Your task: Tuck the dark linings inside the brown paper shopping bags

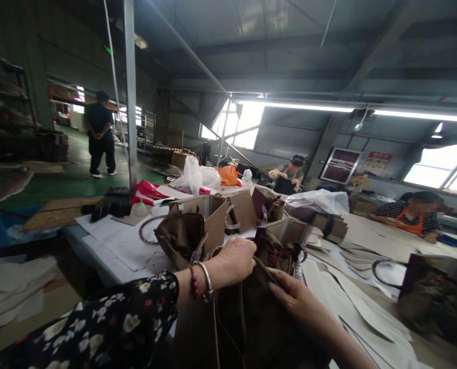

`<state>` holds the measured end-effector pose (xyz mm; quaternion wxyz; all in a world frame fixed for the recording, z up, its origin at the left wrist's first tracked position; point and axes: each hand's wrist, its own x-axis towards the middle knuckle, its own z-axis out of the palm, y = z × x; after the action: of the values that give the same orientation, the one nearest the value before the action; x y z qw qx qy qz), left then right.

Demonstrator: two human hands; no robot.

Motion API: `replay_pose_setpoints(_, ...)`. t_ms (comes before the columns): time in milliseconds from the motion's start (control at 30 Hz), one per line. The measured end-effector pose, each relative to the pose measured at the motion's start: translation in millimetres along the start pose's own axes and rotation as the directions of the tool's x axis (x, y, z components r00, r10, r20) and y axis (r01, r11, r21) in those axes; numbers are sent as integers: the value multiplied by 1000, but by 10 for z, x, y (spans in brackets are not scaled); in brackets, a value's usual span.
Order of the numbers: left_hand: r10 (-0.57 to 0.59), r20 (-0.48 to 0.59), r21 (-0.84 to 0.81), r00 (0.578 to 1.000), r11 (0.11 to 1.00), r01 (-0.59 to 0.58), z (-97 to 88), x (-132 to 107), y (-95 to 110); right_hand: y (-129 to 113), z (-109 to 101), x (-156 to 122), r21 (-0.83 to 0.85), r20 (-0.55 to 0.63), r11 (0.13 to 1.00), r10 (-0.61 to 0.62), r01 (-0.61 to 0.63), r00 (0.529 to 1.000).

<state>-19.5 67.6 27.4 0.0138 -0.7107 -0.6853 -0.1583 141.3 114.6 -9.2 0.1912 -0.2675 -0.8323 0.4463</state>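
Note:
A dark brown handbag (263, 328) stands right in front of me, its lower part cut off by the bottom of the view. My left hand (236, 257), with a silver bangle and red beads on the wrist, is closed at the bag's upper edge, its fingertips partly turned away. On the right side of the same edge, my right hand (295, 294) grips the material between thumb and fingers. Just beyond my left hand sits another brown bag (182, 233) with stiff tan board at its side. A further brown bag (278, 243) lies behind my right hand.
White paper sheets (123, 243) cover the table's left side. Stacked pale panels (361, 307) lie to the right, near another dark bag (439, 294). Clear plastic (316, 201) and an orange bag (229, 175) are farther back. Two people sit across the table; another person (100, 133) stands beyond a metal post (129, 92).

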Motion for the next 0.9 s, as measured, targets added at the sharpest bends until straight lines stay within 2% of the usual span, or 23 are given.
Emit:
replay_pose_setpoints(67, -1, -1, 1, 1000, 1000, 1, -4, -3, -8, -6, -6, 25, 0, 31, 999, 35, -35, 999)
replay_pose_setpoints(200, -2, -1, -1, 1000, 1000, 2, -18, -19, -34, 19, -15, 114, -131, 20, 987, 93, -90, 995)
replay_pose_setpoints(633, 25, -19, 26, 1000, 999, -24, -22, -42, -79, 20, 82, 350, -392, -95, 912, 89, -120, 991)
replay_pose_setpoints(800, 12, -7, 45, 1000, 999, -12, 17, -18, -67, -6, 52, 331, -410, -97, 904, 92, -124, 991)
replay_pose_setpoints(900, 26, -15, 50, 1000, 998, -25, 53, 2, -59, -83, -20, 189, -420, -100, 903, 56, -93, 993)
